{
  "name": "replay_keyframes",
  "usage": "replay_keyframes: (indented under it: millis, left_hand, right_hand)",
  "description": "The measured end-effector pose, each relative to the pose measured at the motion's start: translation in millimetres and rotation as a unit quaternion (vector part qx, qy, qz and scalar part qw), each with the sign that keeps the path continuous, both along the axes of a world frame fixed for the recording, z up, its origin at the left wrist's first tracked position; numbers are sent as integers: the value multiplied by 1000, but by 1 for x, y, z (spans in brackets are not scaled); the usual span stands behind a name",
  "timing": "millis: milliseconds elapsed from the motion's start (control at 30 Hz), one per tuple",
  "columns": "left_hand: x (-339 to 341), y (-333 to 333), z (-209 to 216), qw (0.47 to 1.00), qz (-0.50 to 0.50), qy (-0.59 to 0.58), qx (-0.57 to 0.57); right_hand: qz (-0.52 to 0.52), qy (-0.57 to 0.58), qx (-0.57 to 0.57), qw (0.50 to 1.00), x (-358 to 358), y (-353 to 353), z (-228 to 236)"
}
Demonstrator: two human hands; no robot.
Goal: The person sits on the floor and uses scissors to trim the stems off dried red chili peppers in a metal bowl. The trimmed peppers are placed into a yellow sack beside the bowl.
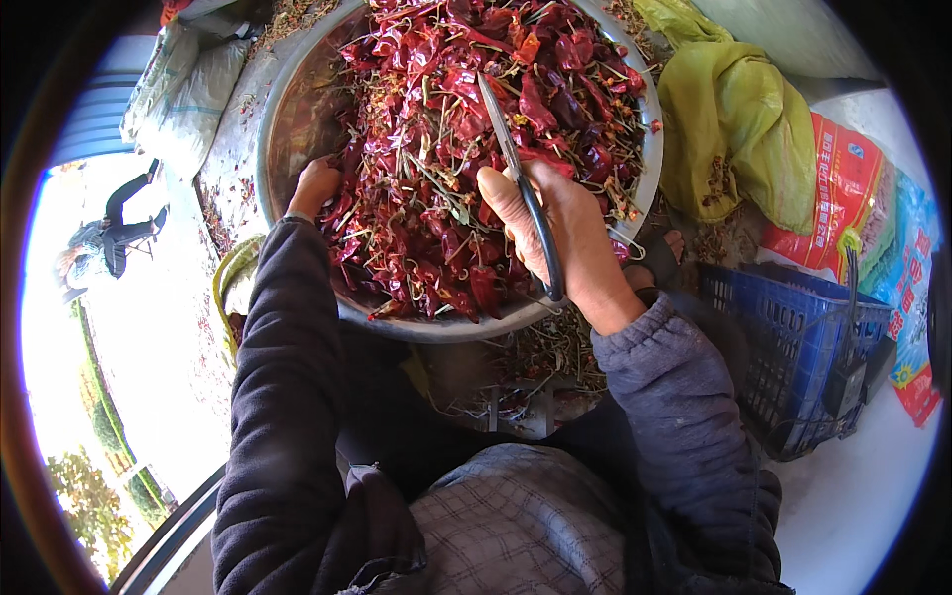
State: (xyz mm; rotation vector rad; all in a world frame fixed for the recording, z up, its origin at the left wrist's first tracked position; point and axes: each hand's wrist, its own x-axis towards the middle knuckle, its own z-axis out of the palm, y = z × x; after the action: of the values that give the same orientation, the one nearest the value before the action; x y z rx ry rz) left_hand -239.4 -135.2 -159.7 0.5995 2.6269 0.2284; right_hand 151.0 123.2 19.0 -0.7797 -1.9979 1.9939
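A wide metal basin (283,109) holds a heap of dried red chillies (436,188) mixed with stalks and dry bits. My right hand (575,233), over the basin's right half, is closed round a pair of scissors (504,129) with black handles. Their narrow blades point away from me above the heap and look closed together. At the basin's left side my left hand (315,186) reaches in against the edge of the chillies. Its fingers are mostly hidden, so whether they grip anything does not show.
A blue plastic basket (783,347) stands at the right, near a red printed bag (843,198) and a yellow-green sack (734,129). Whitish plastic bags (188,99) lie at the far left. Stalks (550,357) litter the floor below the basin. Outside, a person (111,238) sits.
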Motion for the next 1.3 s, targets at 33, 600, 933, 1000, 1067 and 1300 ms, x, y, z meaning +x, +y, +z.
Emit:
replay_keyframes:
  millis: [33,600,933,1000,1067,1300]
  left_hand:
    - [2,4,7,1000,-5,4,4]
    - [234,81,200,904,-186,186,336]
    - [275,118,202,873,-112,147,452]
    - [273,120,206,852,83,-48,515]
    - [270,118,209,816,110,-181,537]
    - [263,111,197,767,153,-324,533]
  right_hand:
    - [2,14,-13,1000,-2,0,0]
    - [1,60,-168,984,-31,-8,2]
    - [-17,82,-136,987,-20,5,-5]
    - [-54,84,-78,992,-24,6,-7]
    - [-36,95,-80,992,-27,5,-8]
    - [42,21,125,991,-27,-7,3]
